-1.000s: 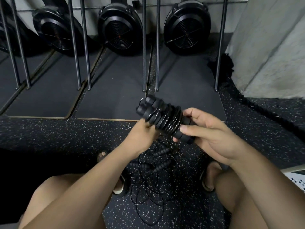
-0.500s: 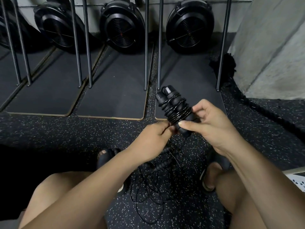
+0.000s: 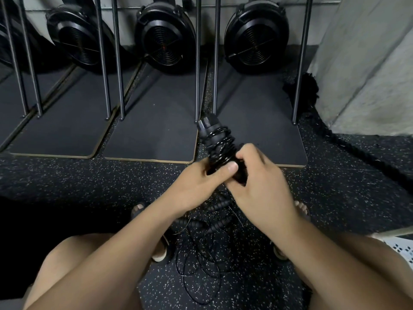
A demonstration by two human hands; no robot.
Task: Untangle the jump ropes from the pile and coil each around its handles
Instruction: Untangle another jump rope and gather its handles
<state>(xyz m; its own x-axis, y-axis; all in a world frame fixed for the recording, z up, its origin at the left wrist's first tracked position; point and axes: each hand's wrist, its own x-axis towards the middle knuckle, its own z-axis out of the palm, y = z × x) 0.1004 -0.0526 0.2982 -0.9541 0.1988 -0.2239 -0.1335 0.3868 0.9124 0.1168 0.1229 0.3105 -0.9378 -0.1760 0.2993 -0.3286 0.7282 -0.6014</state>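
Note:
A black jump rope bundle [image 3: 215, 139], its thin cord coiled round two ribbed handles held together, points up and away from me. My right hand [image 3: 259, 182] grips its lower end. My left hand [image 3: 201, 182] closes on the same lower end from the left, thumb lying across the coils. On the speckled floor between my feet lies the pile [image 3: 205, 240]: loose black cord loops and a few more ribbed handles, partly hidden under my forearms.
Three black fan rowers [image 3: 165, 36] stand on dark mats [image 3: 154, 128] behind thin metal rack legs [image 3: 197, 63]. A thick battle rope [image 3: 348, 148] runs along the right by a concrete wall [image 3: 366, 63]. My sandalled feet and knees flank the pile.
The bundle swung from lying sideways to pointing upright and shifted right. My left hand left the loose cord below and closed on the bundle's lower end beside my right.

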